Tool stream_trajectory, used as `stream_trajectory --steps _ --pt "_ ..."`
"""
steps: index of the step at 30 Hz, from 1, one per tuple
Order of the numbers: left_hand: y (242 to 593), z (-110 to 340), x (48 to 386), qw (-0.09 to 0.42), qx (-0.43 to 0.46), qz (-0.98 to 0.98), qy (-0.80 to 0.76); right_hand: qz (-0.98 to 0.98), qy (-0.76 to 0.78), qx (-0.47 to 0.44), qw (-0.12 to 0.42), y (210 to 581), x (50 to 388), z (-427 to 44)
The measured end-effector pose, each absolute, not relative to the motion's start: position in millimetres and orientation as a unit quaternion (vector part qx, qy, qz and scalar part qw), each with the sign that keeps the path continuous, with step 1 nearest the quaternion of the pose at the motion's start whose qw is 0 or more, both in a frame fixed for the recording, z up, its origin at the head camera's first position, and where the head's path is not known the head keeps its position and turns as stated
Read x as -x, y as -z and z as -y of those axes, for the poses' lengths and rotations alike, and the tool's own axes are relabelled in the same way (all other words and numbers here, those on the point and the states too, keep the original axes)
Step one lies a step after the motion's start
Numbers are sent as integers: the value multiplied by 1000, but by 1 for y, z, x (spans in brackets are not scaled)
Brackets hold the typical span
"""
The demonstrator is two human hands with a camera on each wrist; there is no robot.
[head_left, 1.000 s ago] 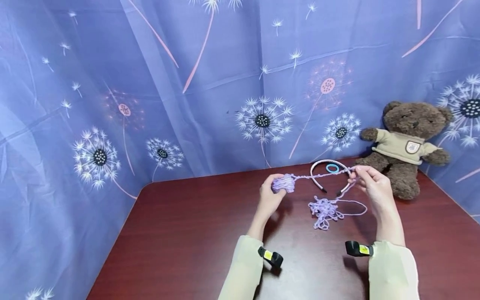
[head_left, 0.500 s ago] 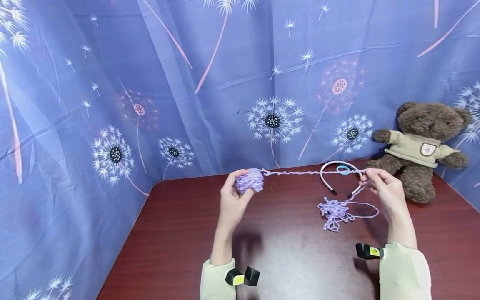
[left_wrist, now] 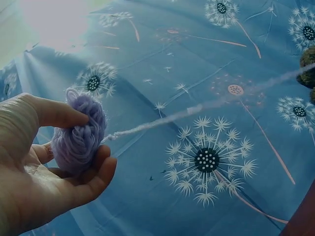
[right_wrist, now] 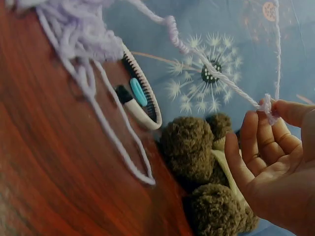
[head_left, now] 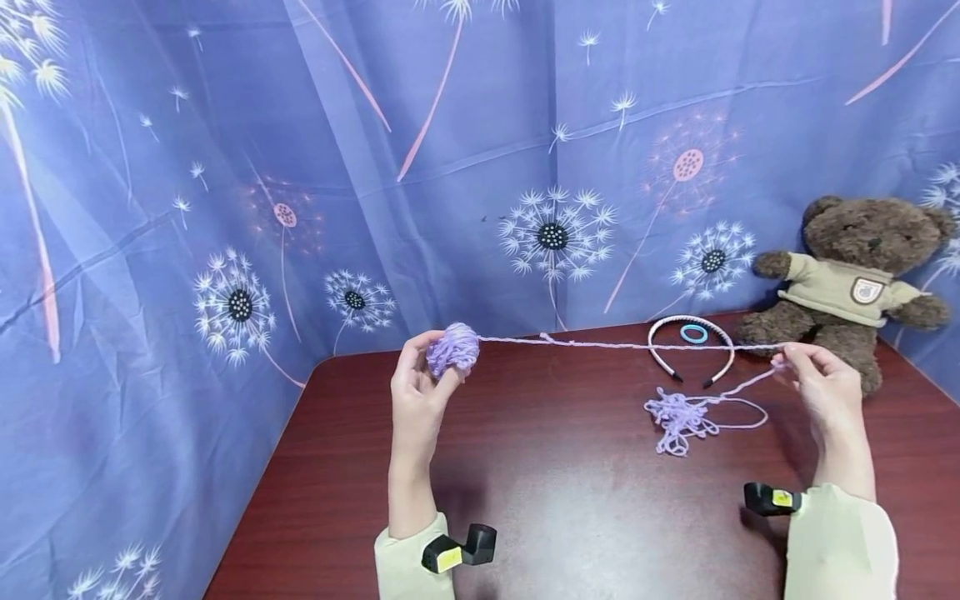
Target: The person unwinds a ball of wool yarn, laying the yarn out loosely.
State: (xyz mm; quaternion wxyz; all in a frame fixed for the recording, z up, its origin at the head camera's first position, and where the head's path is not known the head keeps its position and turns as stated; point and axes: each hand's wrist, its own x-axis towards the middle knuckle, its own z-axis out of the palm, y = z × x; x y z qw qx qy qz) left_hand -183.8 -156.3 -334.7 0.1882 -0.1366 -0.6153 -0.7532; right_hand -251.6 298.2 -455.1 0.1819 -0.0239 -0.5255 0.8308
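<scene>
In my head view, the left hand [head_left: 417, 390], left of centre, grips a rounded ball of lilac yarn [head_left: 453, 350] between thumb and fingers. A lilac yarn strand [head_left: 607, 344] stretches straight across the frame to the right hand [head_left: 828, 387], whose fingertips pinch it. The loose lilac yarn tangle [head_left: 678, 417], right of centre, lies nearer that hand. I can't read the shield-shaped badge [head_left: 867, 289] or the 2 yellow labels [head_left: 448, 558].

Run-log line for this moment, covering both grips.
left grip: holds yarn ball | right grip: pinches strand | strand: straight between them | loose yarn: on table
</scene>
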Motion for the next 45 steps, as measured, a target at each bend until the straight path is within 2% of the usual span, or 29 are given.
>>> stream_trajectory --steps 3,10,17,21,25,29,33,38,42,45 --pt "334 157 184 183 139 604 763 516 -838 18 178 446 246 -293" --pt "334 154 188 183 145 609 758 547 -818 2 176 456 257 -294" --pt "338 145 192 154 135 651 731 634 -762 -19 132 450 257 -281" --pt "339 139 191 148 142 668 715 764 -629 -32 141 431 257 -248" --pt "341 130 188 148 151 675 707 839 -508 -101 166 400 248 -184" --pt "342 117 187 143 172 681 698 811 -528 -209 138 384 231 -117" --pt "344 105 184 128 201 675 699 783 -560 -250 104 382 212 -72" --pt "344 98 182 105 220 643 726 776 -568 -253 105 382 199 -53" --pt "341 101 182 94 201 606 764 751 -589 -274 120 377 199 -59" --pt "339 107 183 101 183 590 780 730 -602 -305 107 371 202 -68"
